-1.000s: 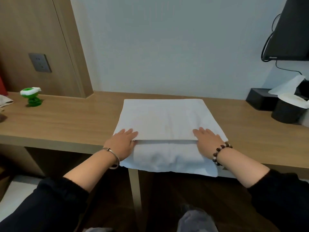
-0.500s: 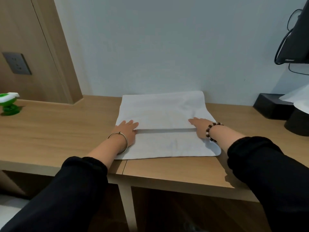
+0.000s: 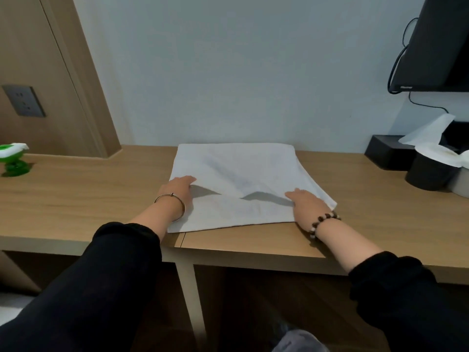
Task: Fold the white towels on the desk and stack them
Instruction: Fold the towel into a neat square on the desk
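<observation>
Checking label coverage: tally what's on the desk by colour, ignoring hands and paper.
White: 1, folded white cloth towel
Green: 1, green-and-white plastic gadget
Black: 2, black rectangular box, black round cup; dark shape behind white paper tissue unclear
Grey: 1, pale grey round pot, cropped
Total: 5

Left hand (image 3: 177, 190) and right hand (image 3: 308, 203) each pinch the white towel (image 3: 241, 161).

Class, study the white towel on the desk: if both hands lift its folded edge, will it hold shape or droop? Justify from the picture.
Probably floppy: the white towel dips midway between the left hand and right hand. Likely light, as a fingertip hold raises its edge. It may slide on the smooth desk.
</observation>
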A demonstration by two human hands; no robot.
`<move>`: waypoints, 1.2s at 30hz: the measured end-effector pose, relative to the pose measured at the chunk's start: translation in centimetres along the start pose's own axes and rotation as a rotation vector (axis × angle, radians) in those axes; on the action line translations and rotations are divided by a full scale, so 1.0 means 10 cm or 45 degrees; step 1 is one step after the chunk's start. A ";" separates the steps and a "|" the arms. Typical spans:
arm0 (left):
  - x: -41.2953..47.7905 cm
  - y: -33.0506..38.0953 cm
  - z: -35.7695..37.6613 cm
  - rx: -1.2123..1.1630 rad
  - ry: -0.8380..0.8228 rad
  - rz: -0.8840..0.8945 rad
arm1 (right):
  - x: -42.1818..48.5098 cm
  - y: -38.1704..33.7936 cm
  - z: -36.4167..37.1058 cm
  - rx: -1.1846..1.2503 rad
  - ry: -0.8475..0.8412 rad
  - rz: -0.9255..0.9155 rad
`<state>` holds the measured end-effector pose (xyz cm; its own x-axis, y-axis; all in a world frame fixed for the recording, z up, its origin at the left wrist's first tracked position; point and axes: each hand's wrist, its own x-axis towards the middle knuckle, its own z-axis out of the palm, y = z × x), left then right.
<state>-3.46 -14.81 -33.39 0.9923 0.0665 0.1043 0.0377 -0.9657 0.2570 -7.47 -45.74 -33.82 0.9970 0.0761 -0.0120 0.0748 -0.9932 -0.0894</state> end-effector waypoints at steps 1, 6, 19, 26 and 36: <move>-0.05 0.00 -0.07 -0.060 0.102 0.001 | 0.02 0.07 0.01 0.006 0.000 -0.011; -0.42 -0.02 -0.23 -0.052 0.434 0.153 | 0.09 0.14 0.07 0.045 0.006 0.044; -0.93 -0.03 0.22 0.055 0.049 0.234 | -0.12 0.43 -0.13 -0.157 0.504 0.268; -0.94 -0.03 0.21 0.025 0.105 0.209 | -0.11 0.19 -0.12 -0.530 0.169 0.269; -0.91 -0.02 0.14 -0.089 0.135 0.186 | -0.16 -0.60 -0.03 0.027 0.202 -0.178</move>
<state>-12.33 -15.57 -35.77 0.9684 -0.0434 0.2454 -0.1179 -0.9474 0.2976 -9.45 -39.93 -32.94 0.9677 0.1963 0.1585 0.2135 -0.9718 -0.1004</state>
